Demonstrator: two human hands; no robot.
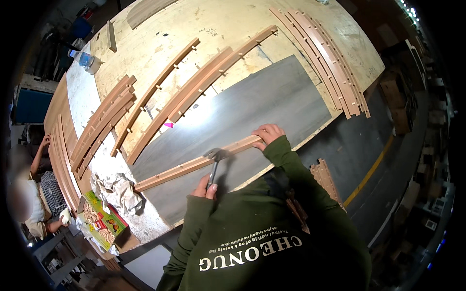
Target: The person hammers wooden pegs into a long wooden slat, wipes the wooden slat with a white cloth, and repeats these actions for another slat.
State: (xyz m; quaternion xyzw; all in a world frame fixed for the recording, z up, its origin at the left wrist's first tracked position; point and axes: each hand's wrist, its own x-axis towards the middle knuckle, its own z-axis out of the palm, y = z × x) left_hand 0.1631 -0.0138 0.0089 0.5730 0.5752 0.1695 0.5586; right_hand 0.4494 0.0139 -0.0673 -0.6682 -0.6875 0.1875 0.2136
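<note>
My left hand [204,187] is closed round the handle of a hammer [214,169]. The hammer's head is over the middle of a long wooden rail [170,175], slightly blurred; whether it touches the wood I cannot tell. My right hand [268,135] grips the rail's right end, fingers over the top. The rail lies slantwise on a grey board [286,97], its left end reaching a crumpled cloth [119,191]. Small pale dowels stick out of several other wooden rails [201,80] lying beyond the board.
An open cardboard box [121,227] of loose dowels stands at the table's near left corner. More doweled rails [104,121] lie left, and a stack [327,58] lies far right. A water bottle [83,60] stands back left. Another person [36,201] works at the left edge.
</note>
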